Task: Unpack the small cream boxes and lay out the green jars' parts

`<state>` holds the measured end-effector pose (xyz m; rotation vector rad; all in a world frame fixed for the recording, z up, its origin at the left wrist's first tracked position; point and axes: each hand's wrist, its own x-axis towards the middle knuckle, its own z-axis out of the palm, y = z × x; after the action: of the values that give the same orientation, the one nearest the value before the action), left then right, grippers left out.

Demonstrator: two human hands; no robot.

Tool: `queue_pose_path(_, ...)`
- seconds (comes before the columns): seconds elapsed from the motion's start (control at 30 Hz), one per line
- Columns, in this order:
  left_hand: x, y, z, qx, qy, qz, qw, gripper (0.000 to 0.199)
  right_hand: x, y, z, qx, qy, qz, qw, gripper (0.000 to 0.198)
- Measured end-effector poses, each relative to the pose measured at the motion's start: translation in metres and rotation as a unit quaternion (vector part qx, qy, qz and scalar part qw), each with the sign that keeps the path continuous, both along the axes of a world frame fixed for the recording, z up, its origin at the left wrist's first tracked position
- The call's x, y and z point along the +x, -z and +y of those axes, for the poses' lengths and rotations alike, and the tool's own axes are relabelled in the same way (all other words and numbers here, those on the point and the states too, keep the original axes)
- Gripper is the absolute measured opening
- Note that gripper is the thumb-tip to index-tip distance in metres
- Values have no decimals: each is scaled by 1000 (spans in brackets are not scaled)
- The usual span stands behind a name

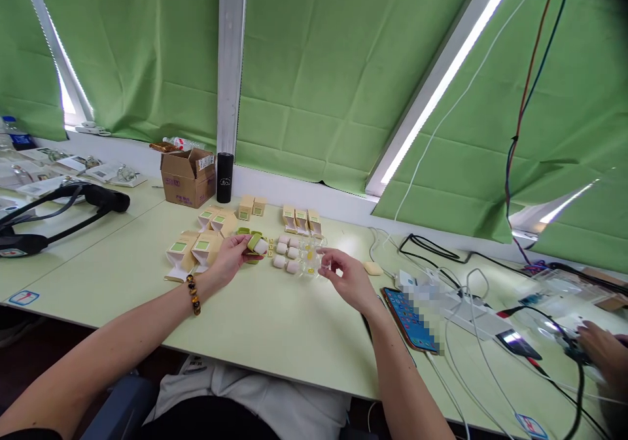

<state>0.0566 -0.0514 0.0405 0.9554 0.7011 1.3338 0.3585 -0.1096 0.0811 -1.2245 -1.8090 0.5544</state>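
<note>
My left hand (233, 257), with a beaded bracelet at the wrist, grips a small white piece with a green band (256, 243). Green pieces (243, 231) lie just behind and below it. My right hand (347, 280) is at the right side of a group of clear plastic pieces (309, 257) with yellow inside; its thumb and forefinger are apart, and whether they touch a clear piece cannot be told. Pale pinkish-white caps (287, 252) stand in rows between my hands. Tiny yellow pieces (270, 247) are lined up beside them.
Small open cardboard boxes (181, 250) stand left of my hands, more boxes (301, 220) behind. A brown carton (188, 178) and black tumbler (224, 177) stand at the back. To the right are a phone (409, 319), tangled cables (471, 296) and another person's hand (601, 348).
</note>
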Motion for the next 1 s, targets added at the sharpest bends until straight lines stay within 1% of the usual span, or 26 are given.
queue_pose_path(0.1,0,1,2,-12,-10,4,1000,27,10,9,-9,-33,-10,-129,991,5)
queue_pose_path(0.23,-1,3,3,-5,-10,8,1000,27,13,19,-10,-84,-29,-235,968,18)
queue_pose_path(0.37,-2,4,3,3,-6,5,1000,28,11,20,-11,-93,-16,-284,954,25)
queue_pose_path(0.43,-2,3,3,3,-6,7,1000,28,6,19,-13,-73,-8,-295,953,23)
queue_pose_path(0.53,-1,2,2,2,-12,14,1000,28,-8,21,-16,9,36,-319,947,23)
queue_pose_path(0.6,-1,2,2,0,-15,15,1000,27,-17,24,-16,61,71,-347,933,20)
queue_pose_path(0.67,-1,1,1,1,-15,14,1000,26,-22,27,-14,69,78,-399,911,11)
queue_pose_path(0.7,-1,1,1,2,-15,13,1000,26,-21,28,-14,60,80,-425,900,12)
queue_pose_path(0.77,-1,1,1,4,-14,11,1000,25,-16,28,-13,19,96,-457,884,18)
queue_pose_path(0.9,-2,1,1,4,-16,12,1000,25,4,23,-14,-68,147,-456,875,24)
queue_pose_path(1.0,-2,1,2,5,-16,18,1000,27,15,23,-12,-84,166,-453,872,27)
